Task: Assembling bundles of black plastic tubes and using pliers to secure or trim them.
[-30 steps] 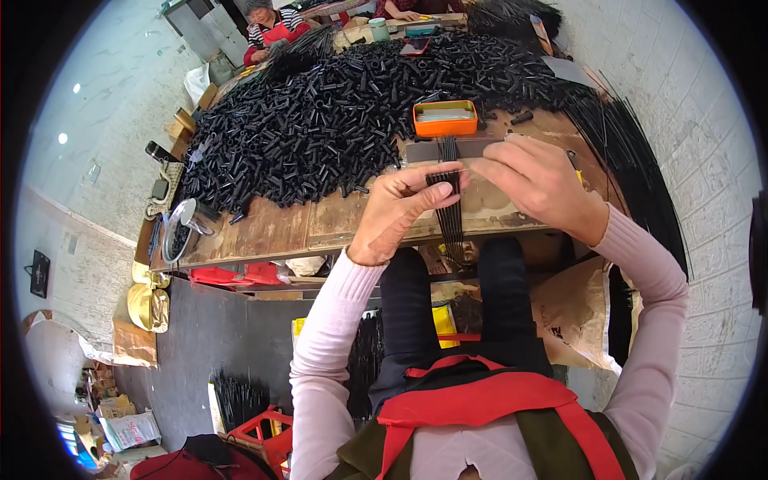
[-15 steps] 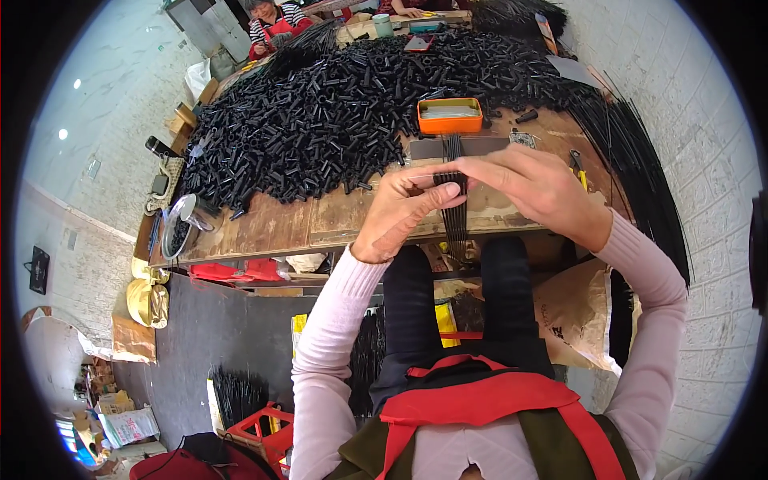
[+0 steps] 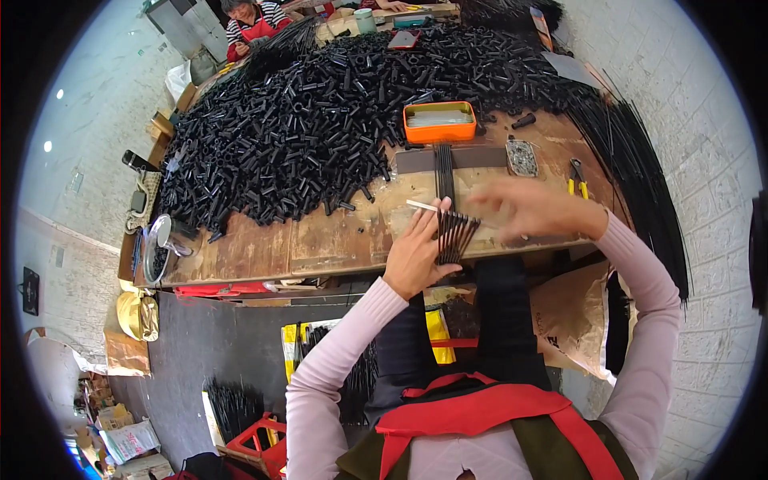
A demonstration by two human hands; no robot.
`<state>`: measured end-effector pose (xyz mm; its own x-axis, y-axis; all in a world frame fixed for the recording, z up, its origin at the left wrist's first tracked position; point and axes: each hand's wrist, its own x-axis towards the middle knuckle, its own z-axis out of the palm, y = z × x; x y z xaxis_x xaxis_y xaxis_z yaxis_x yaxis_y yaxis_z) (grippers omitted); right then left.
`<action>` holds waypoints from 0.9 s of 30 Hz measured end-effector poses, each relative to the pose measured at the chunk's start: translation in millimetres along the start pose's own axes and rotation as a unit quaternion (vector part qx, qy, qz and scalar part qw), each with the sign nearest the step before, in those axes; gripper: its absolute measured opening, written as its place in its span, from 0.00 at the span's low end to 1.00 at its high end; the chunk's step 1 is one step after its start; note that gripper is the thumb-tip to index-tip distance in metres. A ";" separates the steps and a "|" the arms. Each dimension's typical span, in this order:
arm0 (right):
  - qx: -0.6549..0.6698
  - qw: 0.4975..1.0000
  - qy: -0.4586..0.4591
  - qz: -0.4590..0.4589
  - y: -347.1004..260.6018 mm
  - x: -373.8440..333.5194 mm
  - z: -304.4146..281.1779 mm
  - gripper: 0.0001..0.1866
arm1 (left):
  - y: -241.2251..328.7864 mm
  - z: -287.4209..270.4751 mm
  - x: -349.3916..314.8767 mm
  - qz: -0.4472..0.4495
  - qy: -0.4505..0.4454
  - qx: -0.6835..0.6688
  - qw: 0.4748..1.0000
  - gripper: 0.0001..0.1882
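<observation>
My left hand [image 3: 414,254] is at the near edge of the wooden table, its fingers stretched over a bundle of thin black rods [image 3: 445,178] and its thumb on the near side, holding them. The rods run away from me, and their near part fans out to the right of the hand. A short white strip [image 3: 422,206] pokes out to the left by my fingertips. My right hand [image 3: 544,210] hovers just right of the rods, blurred by motion, fingers apart and nothing visible in them. A flat dark bar [image 3: 480,157] lies across the table under the rods.
Behind the rods stands an orange box of pale strips [image 3: 439,134]. A clear tray of small metal pieces [image 3: 522,158] and yellow-handled pliers [image 3: 577,178] lie right. A large heap of black tubes [image 3: 288,132] fills the left and back. A co-worker [image 3: 254,24] sits far left.
My hands have separated. The left came down onto the near part of the rods, which now fan out; the right let go and moved right. A white strip now shows under the left fingers.
</observation>
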<state>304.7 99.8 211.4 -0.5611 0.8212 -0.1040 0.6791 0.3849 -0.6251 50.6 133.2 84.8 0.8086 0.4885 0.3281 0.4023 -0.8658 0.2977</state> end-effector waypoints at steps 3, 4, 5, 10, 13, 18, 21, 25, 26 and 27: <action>-0.044 0.988 -0.046 -0.143 -0.2 -1.3 6.5 0.38 | 6.1 -10.9 9.9 0.005 -0.017 0.066 0.998 0.47; -0.005 0.987 -0.039 -0.154 1.1 4.8 4.2 0.30 | 5.1 -13.0 11.8 0.007 -0.016 0.048 0.999 0.47; -0.004 0.988 -0.039 -0.151 12.2 13.3 1.7 0.30 | 3.7 -12.4 15.1 0.008 -0.018 0.046 0.999 0.47; -0.062 0.977 0.198 -0.055 86.4 107.3 -31.0 0.11 | 0.9 -20.1 18.3 0.004 -0.061 0.002 0.998 0.48; -0.177 0.950 0.249 -0.057 132.0 166.7 -40.8 0.08 | 2.3 -16.9 21.2 0.017 -0.053 0.020 0.998 0.51; -0.248 0.947 0.200 0.027 148.7 200.5 -38.5 0.07 | 2.7 -20.7 20.1 0.017 -0.082 0.051 0.995 0.54; -0.229 0.950 0.206 0.041 140.9 193.5 -42.3 0.05 | 3.3 -15.1 17.1 0.020 -0.052 0.029 0.998 0.53; -0.215 0.923 0.320 -0.006 109.4 163.5 -51.4 0.05 | 4.4 -14.8 20.0 0.020 -0.029 0.017 0.999 0.52; -0.226 0.918 0.324 -0.046 95.3 149.9 -52.0 0.05 | 5.2 -16.0 18.7 0.015 -0.018 0.024 0.999 0.49; -0.224 0.919 0.321 -0.047 94.8 141.6 -39.9 0.05 | 3.9 -15.5 15.9 0.011 -0.018 0.023 1.000 0.49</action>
<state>308.5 269.3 168.3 -0.3297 0.7996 0.5020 0.8497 0.4830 -0.2113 58.4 139.4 105.1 0.8324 0.4651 0.3014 0.4019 -0.8810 0.2496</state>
